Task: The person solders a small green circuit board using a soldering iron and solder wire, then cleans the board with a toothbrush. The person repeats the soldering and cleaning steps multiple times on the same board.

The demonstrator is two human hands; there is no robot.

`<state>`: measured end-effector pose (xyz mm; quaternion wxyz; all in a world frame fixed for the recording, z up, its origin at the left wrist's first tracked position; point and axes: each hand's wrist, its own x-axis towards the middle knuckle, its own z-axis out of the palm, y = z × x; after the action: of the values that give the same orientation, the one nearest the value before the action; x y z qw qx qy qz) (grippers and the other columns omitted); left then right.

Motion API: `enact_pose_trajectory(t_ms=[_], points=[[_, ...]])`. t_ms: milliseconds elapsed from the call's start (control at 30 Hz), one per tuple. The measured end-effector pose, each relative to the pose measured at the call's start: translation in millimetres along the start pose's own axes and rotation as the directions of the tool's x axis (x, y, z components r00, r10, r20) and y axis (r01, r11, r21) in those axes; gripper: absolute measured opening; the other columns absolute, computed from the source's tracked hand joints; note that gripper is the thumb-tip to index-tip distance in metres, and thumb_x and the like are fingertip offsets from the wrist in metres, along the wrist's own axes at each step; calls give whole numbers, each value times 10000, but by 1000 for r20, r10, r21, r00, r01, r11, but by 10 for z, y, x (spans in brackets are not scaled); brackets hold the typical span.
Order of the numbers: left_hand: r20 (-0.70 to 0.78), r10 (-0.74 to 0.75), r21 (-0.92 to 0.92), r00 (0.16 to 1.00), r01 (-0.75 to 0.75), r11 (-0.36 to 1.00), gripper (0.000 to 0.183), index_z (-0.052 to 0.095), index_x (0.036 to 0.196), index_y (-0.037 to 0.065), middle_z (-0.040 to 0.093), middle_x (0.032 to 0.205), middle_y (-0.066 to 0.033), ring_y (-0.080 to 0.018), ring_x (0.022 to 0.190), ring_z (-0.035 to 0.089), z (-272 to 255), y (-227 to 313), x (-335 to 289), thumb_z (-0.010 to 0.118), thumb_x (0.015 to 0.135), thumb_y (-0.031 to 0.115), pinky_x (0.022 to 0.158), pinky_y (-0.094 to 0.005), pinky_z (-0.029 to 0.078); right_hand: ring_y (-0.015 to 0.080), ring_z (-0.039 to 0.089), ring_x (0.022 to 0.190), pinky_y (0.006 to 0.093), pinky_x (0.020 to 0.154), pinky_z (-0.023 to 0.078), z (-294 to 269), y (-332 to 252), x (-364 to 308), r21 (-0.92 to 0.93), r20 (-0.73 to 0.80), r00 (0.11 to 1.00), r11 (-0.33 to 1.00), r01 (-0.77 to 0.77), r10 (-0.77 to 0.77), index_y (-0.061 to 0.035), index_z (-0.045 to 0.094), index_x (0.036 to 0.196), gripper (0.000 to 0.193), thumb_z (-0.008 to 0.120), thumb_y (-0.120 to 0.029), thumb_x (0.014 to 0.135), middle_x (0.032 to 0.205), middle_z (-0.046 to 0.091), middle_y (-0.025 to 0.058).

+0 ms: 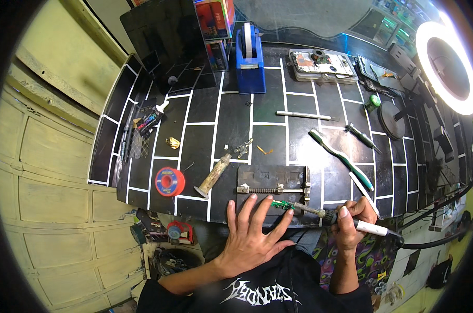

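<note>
right hand clamped round a soldering iron, left hand spread, fingers apart, at a green circuit board — soldering seems underway — how much remains, unclear

- The left forearm slants inward from the lower left, bare up to the wrist.
- The left hand lies palm down, its fingers fanned and pointing away from the body, the thumb stretched out rightward.
- The right forearm rises nearly straight.
- The right hand is curled in a pen-like grip, thumb pointing forward.
</note>
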<state>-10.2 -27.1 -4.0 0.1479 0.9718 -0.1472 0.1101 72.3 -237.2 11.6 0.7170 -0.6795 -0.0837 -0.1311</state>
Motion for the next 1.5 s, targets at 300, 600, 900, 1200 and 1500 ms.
enact_pose_trajectory(t_ms=[300,600,900,1200,1500], points=[[2,-35,16,999,34,999,702,552,1447,301,359,1511,-212,-478,1416,252,25,49,-17,731,841,607,1099,-764,111,80,459,420,249,413,351,-61,83,19,-101,79,996,994,-37,45,-35,431,685,319,697,-63,860,516,501,34],[-11,-84,20,996,85,996,669,541,1459,276,349,1525,-252,-518,1420,229,48,147,-18,758,868,500,1087,-778,115,78,467,409,250,417,358,-54,33,143,-69,84,995,997,-40,46,-38,437,674,328,696,-82,871,520,490,22],[7,-119,-13,993,120,993,660,541,1457,283,343,1514,-267,-518,1409,234,23,194,-12,785,860,425,1090,-776,125,76,467,403,249,414,348,7,40,109,-64,68,996,996,-59,63,-42,430,662,336,700,-76,859,492,482,13],[26,-114,32,993,113,993,639,540,1451,296,347,1513,-270,-517,1399,245,19,196,-8,782,864,367,1078,-787,143,76,475,403,252,408,357,2,50,120,-93,92,994,995,-43,51,-42,423,661,333,686,-66,863,489,481,11],[35,-106,27,994,105,994,635,532,1449,318,320,1528,-272,-518,1404,242,24,180,-19,781,866,342,1058,-806,160,78,464,405,250,419,352,-14,57,109,-117,84,994,991,-64,74,-43,425,659,332,685,-88,860,493,488,16]])
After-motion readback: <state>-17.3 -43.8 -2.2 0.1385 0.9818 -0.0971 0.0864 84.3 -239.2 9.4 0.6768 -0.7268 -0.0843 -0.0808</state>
